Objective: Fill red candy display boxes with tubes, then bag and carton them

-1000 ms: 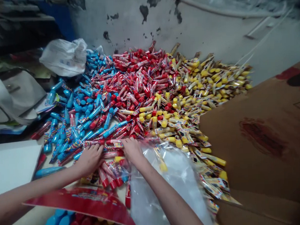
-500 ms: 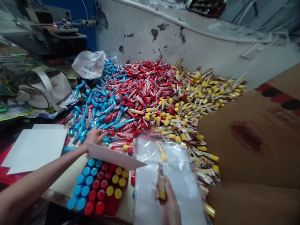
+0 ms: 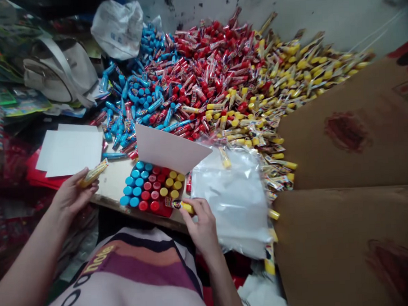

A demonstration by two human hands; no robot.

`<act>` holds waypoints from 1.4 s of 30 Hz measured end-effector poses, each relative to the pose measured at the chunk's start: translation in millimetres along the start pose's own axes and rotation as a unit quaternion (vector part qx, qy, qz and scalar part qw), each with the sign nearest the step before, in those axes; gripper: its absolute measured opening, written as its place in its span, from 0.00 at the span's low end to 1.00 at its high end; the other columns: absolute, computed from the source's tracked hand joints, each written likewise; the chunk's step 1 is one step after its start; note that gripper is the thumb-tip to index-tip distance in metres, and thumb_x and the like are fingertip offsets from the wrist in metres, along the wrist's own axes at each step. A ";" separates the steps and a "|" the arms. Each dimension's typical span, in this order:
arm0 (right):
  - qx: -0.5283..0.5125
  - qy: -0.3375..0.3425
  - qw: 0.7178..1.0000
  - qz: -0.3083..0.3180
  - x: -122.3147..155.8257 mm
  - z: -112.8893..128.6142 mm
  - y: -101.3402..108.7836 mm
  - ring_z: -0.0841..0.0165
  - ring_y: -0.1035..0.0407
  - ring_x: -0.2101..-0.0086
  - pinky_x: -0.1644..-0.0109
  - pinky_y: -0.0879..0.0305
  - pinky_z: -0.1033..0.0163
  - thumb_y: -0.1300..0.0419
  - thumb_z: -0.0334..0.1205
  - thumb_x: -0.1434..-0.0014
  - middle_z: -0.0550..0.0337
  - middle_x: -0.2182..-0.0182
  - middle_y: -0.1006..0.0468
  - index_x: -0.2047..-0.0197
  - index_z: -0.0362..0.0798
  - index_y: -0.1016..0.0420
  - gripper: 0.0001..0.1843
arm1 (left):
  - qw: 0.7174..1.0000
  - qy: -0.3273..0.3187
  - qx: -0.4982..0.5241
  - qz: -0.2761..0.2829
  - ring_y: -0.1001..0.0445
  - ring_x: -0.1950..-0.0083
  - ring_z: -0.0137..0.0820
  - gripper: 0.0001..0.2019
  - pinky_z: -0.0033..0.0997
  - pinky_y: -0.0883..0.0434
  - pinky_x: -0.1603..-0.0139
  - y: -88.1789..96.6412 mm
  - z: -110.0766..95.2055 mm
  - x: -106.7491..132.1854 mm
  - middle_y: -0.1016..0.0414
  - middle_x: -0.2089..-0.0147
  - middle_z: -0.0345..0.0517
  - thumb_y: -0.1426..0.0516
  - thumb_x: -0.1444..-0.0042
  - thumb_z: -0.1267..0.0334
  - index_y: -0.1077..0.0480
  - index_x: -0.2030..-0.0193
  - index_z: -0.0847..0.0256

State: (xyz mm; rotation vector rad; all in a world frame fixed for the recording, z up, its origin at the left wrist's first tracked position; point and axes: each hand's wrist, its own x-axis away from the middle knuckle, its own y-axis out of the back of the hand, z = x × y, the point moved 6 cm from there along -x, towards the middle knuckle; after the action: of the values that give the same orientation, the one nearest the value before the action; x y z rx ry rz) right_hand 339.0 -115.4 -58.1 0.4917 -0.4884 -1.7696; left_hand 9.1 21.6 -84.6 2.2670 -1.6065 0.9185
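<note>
My left hand (image 3: 72,195) is closed round a yellow wrapped tube (image 3: 93,173) at the table's left front edge. My right hand (image 3: 202,220) pinches another yellow-capped tube (image 3: 181,205) right beside an open pack (image 3: 151,189) filled with upright blue, red and yellow tubes. The pack's white card flap (image 3: 168,149) stands raised behind them. A big heap of loose tubes covers the table: blue (image 3: 134,95), red (image 3: 210,67), yellow (image 3: 298,70).
A stack of clear plastic bags (image 3: 238,199) lies right of the pack. Brown cardboard box flaps (image 3: 346,165) fill the right side. White card sheets (image 3: 70,152) lie at the left, with a white handbag (image 3: 56,73) and a crumpled bag (image 3: 119,28) behind.
Both hands drew back from the heap to the table's near edge, each now holding a yellow tube. The pack's flap went from lying over the tubes to raised. The view tilted down.
</note>
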 end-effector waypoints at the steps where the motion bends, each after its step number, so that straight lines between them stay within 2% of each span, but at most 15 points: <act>1: 0.023 0.028 0.999 0.013 -3.2 5.4 -4.9 0.66 0.30 0.59 0.52 0.32 0.60 0.43 0.36 0.39 0.55 0.60 0.28 0.53 0.50 0.27 0.11 | 1.000 0.018 0.025 0.001 0.33 0.74 0.24 0.06 0.19 0.33 0.77 2.5 5.6 7.7 0.27 0.69 0.45 0.50 0.43 0.73 0.32 0.66 0.65; 3: 0.058 0.077 0.994 0.043 -6.8 11.5 -17.2 0.64 0.31 0.58 0.50 0.32 0.59 0.44 0.34 0.38 0.54 0.60 0.28 0.51 0.48 0.30 0.11 | 0.997 0.037 0.060 0.020 0.32 0.72 0.25 0.06 0.21 0.30 0.75 1.5 12.0 20.8 0.27 0.67 0.45 0.49 0.46 0.73 0.31 0.66 0.65; 5: 0.091 0.111 0.987 0.073 -7.9 12.8 -30.5 0.63 0.31 0.58 0.51 0.32 0.59 0.45 0.34 0.37 0.52 0.59 0.28 0.52 0.47 0.31 0.10 | 0.997 0.028 0.051 0.041 0.32 0.72 0.26 0.06 0.22 0.30 0.75 -3.7 12.9 30.3 0.27 0.67 0.46 0.48 0.50 0.73 0.30 0.67 0.65; 9: 0.127 0.143 0.975 0.113 -10.2 12.9 -47.9 0.64 0.30 0.59 0.52 0.31 0.60 0.45 0.33 0.36 0.52 0.59 0.27 0.52 0.46 0.30 0.09 | 0.996 0.011 0.021 0.083 0.33 0.74 0.25 0.07 0.20 0.32 0.79 -17.7 11.4 40.1 0.28 0.68 0.44 0.44 0.57 0.73 0.29 0.69 0.65; 17: 0.200 0.145 0.952 0.181 -19.3 24.6 -54.5 0.64 0.30 0.59 0.53 0.30 0.61 0.42 0.31 0.38 0.53 0.60 0.27 0.55 0.45 0.30 0.07 | 0.991 -0.025 -0.006 0.128 0.32 0.72 0.24 0.13 0.17 0.33 0.77 -27.1 11.1 48.8 0.28 0.68 0.42 0.33 0.63 0.68 0.28 0.68 0.64; 23: 0.298 0.141 0.919 0.215 -19.1 19.6 -74.4 0.63 0.28 0.62 0.58 0.29 0.61 0.44 0.31 0.37 0.52 0.61 0.25 0.54 0.46 0.29 0.08 | 0.986 -0.061 -0.040 0.147 0.34 0.75 0.22 0.18 0.17 0.36 0.78 -39.6 13.4 61.9 0.30 0.72 0.38 0.30 0.63 0.63 0.29 0.66 0.63; 26: 0.280 0.142 0.926 0.210 -19.4 14.8 -75.1 0.63 0.27 0.60 0.57 0.28 0.60 0.43 0.30 0.38 0.52 0.58 0.24 0.51 0.47 0.29 0.12 | 0.977 -0.105 -0.093 0.161 0.37 0.77 0.21 0.17 0.19 0.39 0.79 -48.8 13.4 68.5 0.33 0.75 0.36 0.31 0.60 0.59 0.30 0.68 0.63; 28: 0.226 0.140 0.947 0.181 -18.6 19.6 -65.1 0.63 0.27 0.58 0.54 0.28 0.60 0.42 0.30 0.39 0.52 0.57 0.24 0.48 0.47 0.29 0.15 | 0.961 -0.149 -0.160 0.171 0.38 0.77 0.21 0.16 0.20 0.40 0.78 -55.5 14.6 74.7 0.32 0.74 0.35 0.32 0.57 0.57 0.31 0.67 0.63; 31: 0.148 0.155 0.973 0.084 -12.7 42.7 -42.0 0.64 0.29 0.53 0.47 0.31 0.60 0.44 0.32 0.37 0.50 0.51 0.26 0.40 0.47 0.35 0.22 | 0.921 -0.212 -0.259 0.199 0.34 0.73 0.24 0.14 0.22 0.36 0.73 -71.4 22.8 88.7 0.30 0.71 0.37 0.35 0.53 0.57 0.32 0.67 0.62; 34: 0.142 0.218 0.964 0.045 -0.1 70.7 -35.9 0.63 0.32 0.48 0.44 0.33 0.59 0.47 0.36 0.35 0.49 0.47 0.29 0.35 0.48 0.41 0.26 | 0.877 -0.256 -0.331 0.235 0.32 0.70 0.27 0.10 0.24 0.35 0.70 -92.9 36.6 106.3 0.30 0.70 0.37 0.38 0.50 0.58 0.33 0.67 0.61; 37: 0.139 0.246 0.958 0.035 8.8 75.7 -36.5 0.63 0.30 0.51 0.46 0.32 0.58 0.50 0.37 0.33 0.49 0.50 0.26 0.35 0.49 0.41 0.24 | 0.833 -0.297 -0.381 0.271 0.31 0.69 0.28 0.08 0.25 0.33 0.68 -111.1 46.9 122.7 0.29 0.69 0.38 0.40 0.49 0.60 0.33 0.65 0.60; 39: 0.091 0.200 0.976 0.006 9.6 60.2 -28.9 0.62 0.29 0.51 0.46 0.31 0.58 0.48 0.38 0.34 0.49 0.51 0.26 0.37 0.49 0.40 0.23 | 0.809 -0.316 -0.392 0.304 0.29 0.67 0.29 0.12 0.26 0.32 0.66 -117.6 51.0 128.6 0.26 0.66 0.40 0.39 0.48 0.59 0.32 0.59 0.60; 41: 0.000 0.084 0.996 -0.040 8.7 30.5 -16.6 0.64 0.27 0.55 0.51 0.28 0.59 0.45 0.42 0.35 0.50 0.53 0.25 0.37 0.50 0.41 0.24 | 0.777 -0.356 -0.407 0.323 0.27 0.62 0.31 0.16 0.29 0.30 0.62 -119.7 52.7 129.1 0.25 0.60 0.44 0.39 0.45 0.58 0.33 0.52 0.59; 42: -0.058 0.013 0.996 -0.061 9.5 12.7 -11.8 0.65 0.25 0.60 0.56 0.26 0.61 0.45 0.43 0.36 0.52 0.56 0.24 0.37 0.50 0.44 0.26 | 0.752 -0.389 -0.424 0.323 0.27 0.58 0.33 0.16 0.31 0.30 0.58 -119.7 53.6 127.8 0.25 0.58 0.46 0.40 0.43 0.59 0.33 0.50 0.60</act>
State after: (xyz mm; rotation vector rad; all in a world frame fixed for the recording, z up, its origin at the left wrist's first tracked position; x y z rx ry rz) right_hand 320.2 -120.9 -55.0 0.4709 -0.3421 -1.8940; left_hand 164.0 -58.8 -29.1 1.4194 -2.4695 -0.7761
